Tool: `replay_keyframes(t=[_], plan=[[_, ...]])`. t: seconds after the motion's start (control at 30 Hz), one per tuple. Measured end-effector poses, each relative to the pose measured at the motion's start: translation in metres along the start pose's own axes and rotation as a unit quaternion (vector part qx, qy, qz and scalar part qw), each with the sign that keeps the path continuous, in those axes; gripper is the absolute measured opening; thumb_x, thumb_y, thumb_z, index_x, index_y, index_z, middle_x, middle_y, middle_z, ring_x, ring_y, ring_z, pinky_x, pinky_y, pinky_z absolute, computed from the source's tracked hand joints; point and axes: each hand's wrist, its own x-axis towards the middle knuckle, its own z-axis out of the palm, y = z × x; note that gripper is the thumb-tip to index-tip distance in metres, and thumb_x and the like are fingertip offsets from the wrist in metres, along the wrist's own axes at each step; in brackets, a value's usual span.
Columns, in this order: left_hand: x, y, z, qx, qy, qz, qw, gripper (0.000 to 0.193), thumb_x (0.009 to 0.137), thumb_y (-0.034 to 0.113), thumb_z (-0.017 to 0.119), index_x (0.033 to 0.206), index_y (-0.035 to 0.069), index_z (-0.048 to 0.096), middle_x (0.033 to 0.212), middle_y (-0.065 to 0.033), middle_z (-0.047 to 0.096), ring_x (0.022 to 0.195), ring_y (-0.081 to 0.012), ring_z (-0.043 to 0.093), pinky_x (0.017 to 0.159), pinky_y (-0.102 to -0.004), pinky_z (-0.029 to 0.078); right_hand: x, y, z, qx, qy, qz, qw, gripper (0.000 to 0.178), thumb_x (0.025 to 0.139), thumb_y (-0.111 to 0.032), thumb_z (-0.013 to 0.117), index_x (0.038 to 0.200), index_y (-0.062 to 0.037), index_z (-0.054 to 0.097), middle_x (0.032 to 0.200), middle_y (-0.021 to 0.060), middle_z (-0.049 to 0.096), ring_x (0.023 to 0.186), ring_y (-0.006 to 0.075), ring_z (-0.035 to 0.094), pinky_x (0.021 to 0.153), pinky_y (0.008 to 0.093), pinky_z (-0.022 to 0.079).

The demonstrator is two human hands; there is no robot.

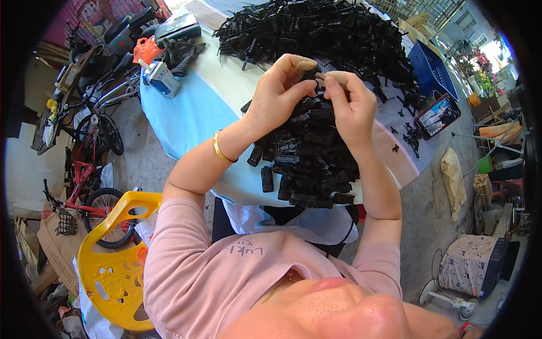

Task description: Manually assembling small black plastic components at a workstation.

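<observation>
As the left hand (278,93) and right hand (351,103) pinch a small black plastic piece (310,74), probably together for steadiness, it hangs over the pastel cloth-covered desk (192,121), near heaped black plastic parts (316,150) seemingly placed within easy reach.

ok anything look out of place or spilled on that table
Possibly: small black parts lie scattered at right, beside the smartphone, apart from the large black heap, so they look like strays, though they may be there on purpose. Nothing shows clear damage.
</observation>
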Motion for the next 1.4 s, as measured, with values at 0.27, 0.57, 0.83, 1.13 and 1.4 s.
replay_keyframes(t=[0.27, 0.57, 0.83, 1.13, 1.4], plan=[[-0.001, -0.004, 0.002, -0.011, 0.005, 0.039, 0.999, 0.022, 0.081, 0.000, 0.059, 0.101, -0.003, 0.051, 0.090, -0.0049, 0.059, 0.079, -0.0069, 0.056, 0.070, -0.0209, 0.049, 0.004, -0.002, -0.005, 0.060, -0.092, 0.097, 0.989, 0.015, 0.087, -0.014, 0.055, 0.086, 0.0003, 0.060, 0.065, -0.0009, 0.055, 0.058, 0.0035, 0.048, 0.053, 0.0161, 0.037], [-0.006, 0.002, 0.005, 0.178, 0.032, 0.135, 0.974, 0.020, 0.080, -0.001, 0.061, 0.098, -0.003, 0.054, 0.087, -0.0051, 0.062, 0.077, -0.0072, 0.057, 0.068, -0.0209, 0.048, 0.012, -0.009, -0.014, 0.112, -0.146, 0.217, 0.959, 0.014, 0.087, -0.013, 0.055, 0.083, -0.0010, 0.061, 0.062, -0.0032, 0.054, 0.053, 0.0013, 0.042, 0.048, 0.0166, 0.031], [0.008, 0.012, 0.001, -0.128, 0.044, 0.023, 0.991, 0.023, 0.091, 0.006, 0.043, 0.112, -0.001, 0.042, 0.106, -0.0145, 0.056, 0.095, -0.0228, 0.060, 0.075, -0.0292, 0.053, 0.013, 0.002, -0.013, -0.003, -0.065, 0.001, 0.998, 0.011, 0.080, -0.011, 0.065, 0.084, -0.0018, 0.061, 0.068, -0.0009, 0.056, 0.058, 0.0025, 0.047, 0.050, 0.0175, 0.037], [0.015, -0.010, -0.019, -0.333, -0.069, -0.132, 0.931, 0.030, 0.093, 0.012, 0.040, 0.121, 0.001, 0.043, 0.102, -0.0120, 0.057, 0.090, -0.0210, 0.059, 0.075, -0.0276, 0.052, 0.012, 0.002, -0.019, 0.061, -0.064, -0.078, 0.993, 0.013, 0.073, -0.008, 0.072, 0.080, -0.0016, 0.063, 0.071, 0.0009, 0.061, 0.057, 0.0032, 0.051, 0.050, 0.0156, 0.039], [0.003, 0.005, 0.006, -0.054, -0.091, -0.053, 0.993, 0.045, 0.086, -0.003, 0.048, 0.129, 0.001, 0.037, 0.102, -0.0050, 0.053, 0.094, -0.0105, 0.053, 0.082, -0.0236, 0.046, 0.007, 0.006, -0.016, 0.117, -0.071, 0.013, 0.991, 0.016, 0.075, -0.009, 0.070, 0.085, -0.0002, 0.063, 0.075, 0.0032, 0.064, 0.060, 0.0056, 0.054, 0.055, 0.0175, 0.044]])
